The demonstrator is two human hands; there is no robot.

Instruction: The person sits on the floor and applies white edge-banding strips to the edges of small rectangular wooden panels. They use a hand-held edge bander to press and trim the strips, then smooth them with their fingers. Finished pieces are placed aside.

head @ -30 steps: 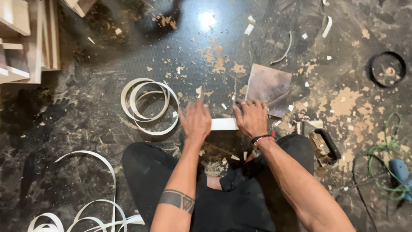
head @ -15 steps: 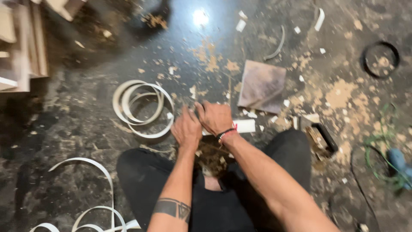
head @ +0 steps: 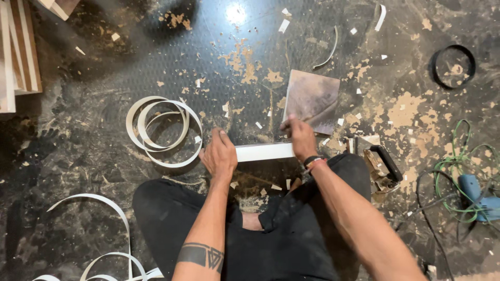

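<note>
Head view: left hand (head: pixel 220 155) clasps left end of white strip piece (head: pixel 264 152); right hand (head: pixel 302 138) grips right end. Piece lies flat on dark, dusty floor (head: pixel 104 67) before crossed legs. Coiled white edging (head: pixel 163 130) left of hands; brown square sheet (head: pixel 312 100) just beyond right hand.

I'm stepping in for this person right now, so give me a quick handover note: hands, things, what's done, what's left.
Left hand: gripping one end of the flat white rectangular strip piece, held low over the floor.
Right hand: gripping the other end.
Coiled white edge banding lies left of the hands; square brown sanding sheet just beyond the right hand.
Done: piece picked up, held in both hands.
Left: unclear from this view.
</note>
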